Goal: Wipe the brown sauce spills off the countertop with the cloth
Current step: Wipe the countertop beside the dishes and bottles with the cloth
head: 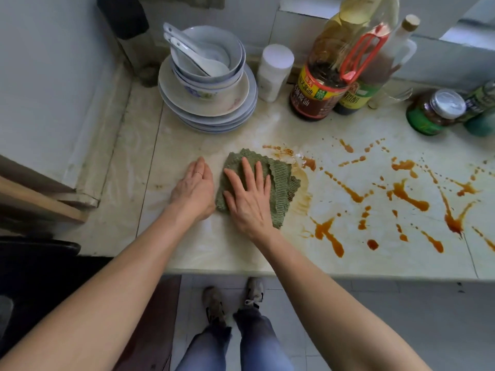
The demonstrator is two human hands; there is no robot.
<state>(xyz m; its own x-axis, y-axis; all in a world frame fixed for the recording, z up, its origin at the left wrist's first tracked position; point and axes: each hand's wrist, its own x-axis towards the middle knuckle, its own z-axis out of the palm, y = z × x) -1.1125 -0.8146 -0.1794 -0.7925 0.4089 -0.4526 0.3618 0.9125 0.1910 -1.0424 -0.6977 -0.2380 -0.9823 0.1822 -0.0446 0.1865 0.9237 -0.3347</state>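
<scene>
A green ribbed cloth (280, 180) lies crumpled on the pale marble countertop (235, 245). My right hand (249, 199) presses flat on the cloth with straight, spread fingers. My left hand (194, 188) rests on its edge on the counter, touching the cloth's left side, fingers straight. Brown sauce spills (404, 194) streak and dot the counter to the right of the cloth, and a faint smear (302, 191) borders the cloth's right edge.
A stack of plates and bowls with spoons (209, 84) stands behind the hands. Sauce bottles (321, 87), a white canister (273, 73) and jars (434, 111) line the back wall. The counter's front edge (321, 273) runs below my forearms. A wall stands at left.
</scene>
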